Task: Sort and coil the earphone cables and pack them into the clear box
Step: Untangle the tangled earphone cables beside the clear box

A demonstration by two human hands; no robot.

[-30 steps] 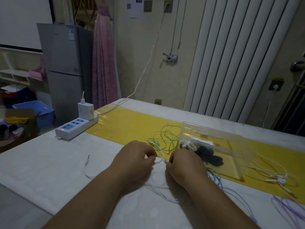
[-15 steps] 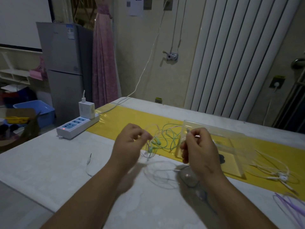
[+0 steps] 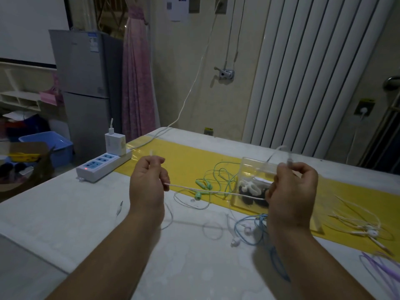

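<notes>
Holding white cable (image 3: 216, 192) taut | left hand (image 3: 147, 184) grip to right hand (image 3: 292, 191) grip

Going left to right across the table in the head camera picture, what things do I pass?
power strip → left hand → green earphones → right hand → white earphones. Both hands hold a white cable between them.

The left forearm (image 3: 112, 245) and right forearm (image 3: 307, 256) extend forward. The left hand (image 3: 148, 185) and right hand (image 3: 292, 189) are raised, level and apart, fingers curled, each gripping the white cable (image 3: 216, 192) stretched between them.
</notes>
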